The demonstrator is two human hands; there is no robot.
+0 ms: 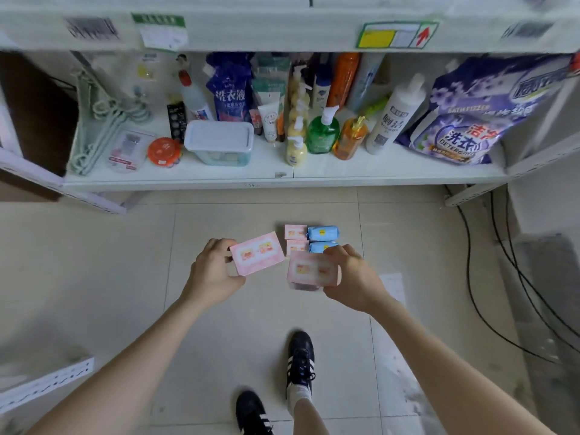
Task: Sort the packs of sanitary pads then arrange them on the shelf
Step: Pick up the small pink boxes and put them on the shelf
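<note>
My left hand (213,274) grips a pink pack of pads (257,253) by its left end, held above the floor. My right hand (351,277) grips a second pink pack (309,271) by its right end, slightly blurred. On the tiled floor behind them lie two smaller pink packs (295,231) (295,246) and two blue packs (323,233) (321,247), side by side in a block. The lower blue pack is partly hidden by my right hand. The white shelf (219,175) stands beyond them.
The shelf holds green hangers (103,120), a lidded plastic box (219,141), pump bottles (323,130), a white bottle (395,114) and a purple detergent bag (464,120). Black cables (489,277) run along the floor on the right. My shoes (299,362) stand below.
</note>
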